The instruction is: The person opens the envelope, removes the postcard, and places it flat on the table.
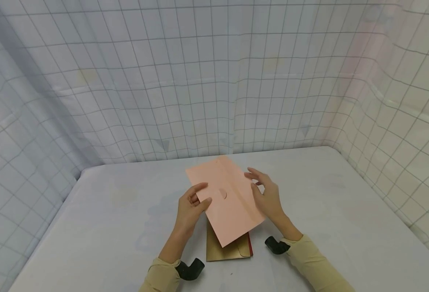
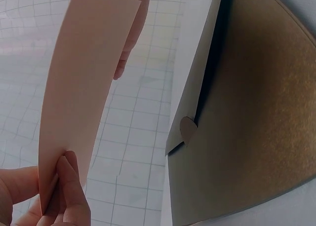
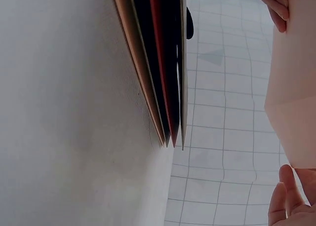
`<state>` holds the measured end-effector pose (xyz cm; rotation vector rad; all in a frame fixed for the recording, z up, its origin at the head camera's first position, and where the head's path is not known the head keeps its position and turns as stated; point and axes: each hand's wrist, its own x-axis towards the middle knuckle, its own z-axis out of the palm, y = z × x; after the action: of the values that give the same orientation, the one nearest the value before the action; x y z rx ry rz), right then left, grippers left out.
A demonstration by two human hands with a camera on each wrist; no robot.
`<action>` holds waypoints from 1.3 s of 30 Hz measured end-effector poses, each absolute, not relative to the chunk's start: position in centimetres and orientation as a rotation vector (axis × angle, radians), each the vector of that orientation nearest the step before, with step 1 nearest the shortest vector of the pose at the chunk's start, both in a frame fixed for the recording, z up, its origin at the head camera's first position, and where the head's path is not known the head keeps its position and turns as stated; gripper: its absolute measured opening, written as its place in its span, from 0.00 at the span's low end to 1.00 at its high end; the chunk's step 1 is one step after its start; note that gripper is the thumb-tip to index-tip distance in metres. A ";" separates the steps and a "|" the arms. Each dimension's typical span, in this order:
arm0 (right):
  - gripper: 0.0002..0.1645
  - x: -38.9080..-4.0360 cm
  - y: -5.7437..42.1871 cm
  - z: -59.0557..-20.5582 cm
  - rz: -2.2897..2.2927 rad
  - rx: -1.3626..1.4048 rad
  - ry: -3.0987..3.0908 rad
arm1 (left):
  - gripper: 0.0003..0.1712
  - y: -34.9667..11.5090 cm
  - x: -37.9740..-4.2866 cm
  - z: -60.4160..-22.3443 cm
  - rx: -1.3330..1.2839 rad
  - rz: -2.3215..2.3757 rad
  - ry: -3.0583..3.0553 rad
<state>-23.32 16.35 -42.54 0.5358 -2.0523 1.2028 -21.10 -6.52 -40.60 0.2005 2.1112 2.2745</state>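
Note:
A pale pink paper envelope (image 1: 229,207) with a half-round cut in its middle is held tilted above the table. My left hand (image 1: 191,205) pinches its left edge between thumb and fingers, seen closely in the left wrist view, where this hand (image 2: 64,196) grips one end. At the opposite edge, my right hand (image 1: 267,194) has its fingers loosely spread and touches the paper; whether the thumb grips is partly hidden. Below lies a gold envelope (image 1: 221,253) with a red edge (image 1: 250,244) showing beside it. The right wrist view shows several stacked layers, one a red envelope (image 3: 160,53).
A white cloth covers the table (image 1: 119,227). White curtains with a grid pattern (image 1: 185,89) stand behind and on both sides. Black curved pieces (image 1: 190,269) sit at the wrists beside the yellowish sleeves (image 1: 318,265).

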 end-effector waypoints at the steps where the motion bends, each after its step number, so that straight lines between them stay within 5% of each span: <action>1: 0.27 -23.3 16.4 -42.6 1.203 0.521 -2.078 | 0.27 -6.6 -21.1 -40.6 0.201 2.274 2.111; 39: 0.15 -22.7 16.2 -42.0 1.389 0.505 -2.297 | 0.25 -6.9 -21.2 -40.8 0.270 2.262 2.127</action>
<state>-22.74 16.22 -42.03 0.5045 -2.2973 1.3892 -21.20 -6.93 -40.84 0.2701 2.1271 2.2619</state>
